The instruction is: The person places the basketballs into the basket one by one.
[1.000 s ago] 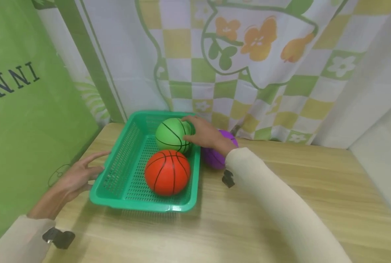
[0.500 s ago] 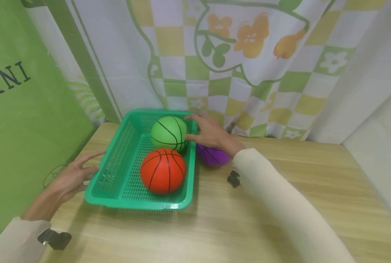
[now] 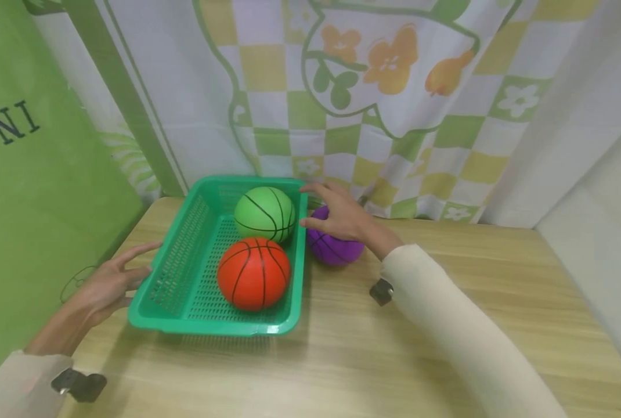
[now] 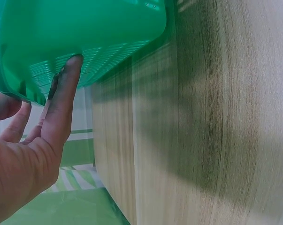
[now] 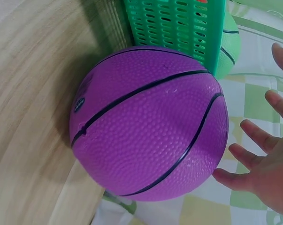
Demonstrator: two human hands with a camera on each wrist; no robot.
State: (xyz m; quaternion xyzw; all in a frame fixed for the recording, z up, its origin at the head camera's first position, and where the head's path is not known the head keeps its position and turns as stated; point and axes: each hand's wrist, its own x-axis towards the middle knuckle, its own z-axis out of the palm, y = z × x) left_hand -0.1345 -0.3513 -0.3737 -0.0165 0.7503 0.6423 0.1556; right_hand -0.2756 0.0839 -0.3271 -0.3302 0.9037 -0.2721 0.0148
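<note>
Hovering right hand [image 3: 344,217] spread over purple ball [image 3: 334,247]; left hand [image 3: 107,284] flat against green basket [image 3: 177,273]; backdrop lettering "NNI" [image 3: 7,125].

Head view: right hand [image 3: 344,217] covers top of purple ball [image 3: 334,248]; contact there can't be confirmed. Basket [image 3: 182,273] wall hides lower parts of green ball [image 3: 265,213] and orange ball [image 3: 253,273]. Left wrist view: basket [image 4: 85,37] cut off by top and left edges, balls unseen; left hand [image 4: 28,140] cropped at frame edge. Right wrist view: right hand [image 5: 268,154] cut by right edge, only fingers [image 5: 254,136] showing; green ball [image 5: 230,47] mostly behind basket [image 5: 183,23].
</note>
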